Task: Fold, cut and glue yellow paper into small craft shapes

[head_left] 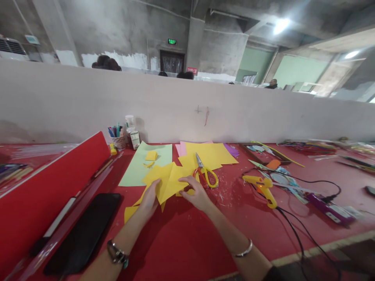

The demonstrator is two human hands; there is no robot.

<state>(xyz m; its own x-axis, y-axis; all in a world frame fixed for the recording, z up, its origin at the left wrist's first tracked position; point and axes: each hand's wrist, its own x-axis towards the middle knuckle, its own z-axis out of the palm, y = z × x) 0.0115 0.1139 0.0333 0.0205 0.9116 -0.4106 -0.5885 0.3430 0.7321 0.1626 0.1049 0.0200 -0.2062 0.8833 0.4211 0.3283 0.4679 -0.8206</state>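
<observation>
A folded yellow paper [168,181] lies on the red table [187,238] in front of me. My left hand [150,201] rests on the paper's lower left edge, fingers pressed flat along it. On the paper's right edge my right hand [197,193] pinches a corner, thumb and fingers bent over it. Yellow-handled scissors [205,171] lie just right of my right hand, on more yellow sheets [211,154]. A light green sheet [140,164] sits behind the folded paper with a small yellow scrap [151,156] on it.
A yellow glue gun [262,186] with a black cable lies to the right, near a purple power strip [329,208]. A red divider board [49,183] and a black phone [83,232] are at left. A cup of pens [117,138] stands by the grey partition wall [187,105].
</observation>
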